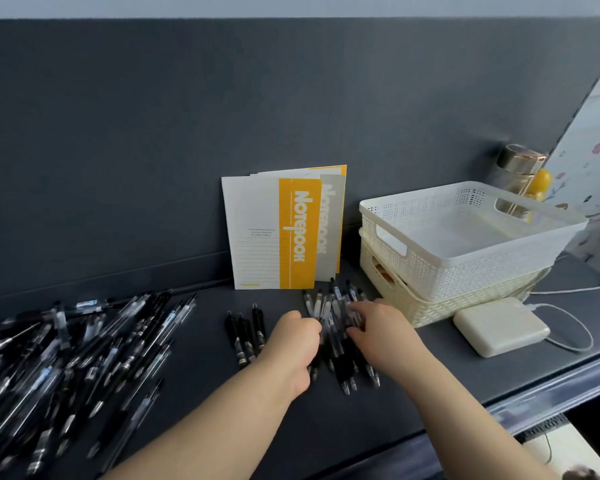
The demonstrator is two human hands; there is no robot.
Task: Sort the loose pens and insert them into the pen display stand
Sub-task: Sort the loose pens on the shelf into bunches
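A big heap of loose black and clear pens (66,358) covers the left of the dark desk. Three black pens (245,336) lie side by side near the middle. A smaller bundle of pens (336,317) lies in front of the notebooks. My left hand (293,344) curls its fingers round the left side of this bundle. My right hand (378,327) lies over the bundle's right side with its fingers bent onto the pens. No pen display stand is in view.
Yellow and white notebooks (274,233) lean on the dark back panel. Two stacked white baskets (465,244) stand at the right, with a white power adapter (499,327) and its cable in front. A bottle (516,171) stands behind. The desk edge runs at lower right.
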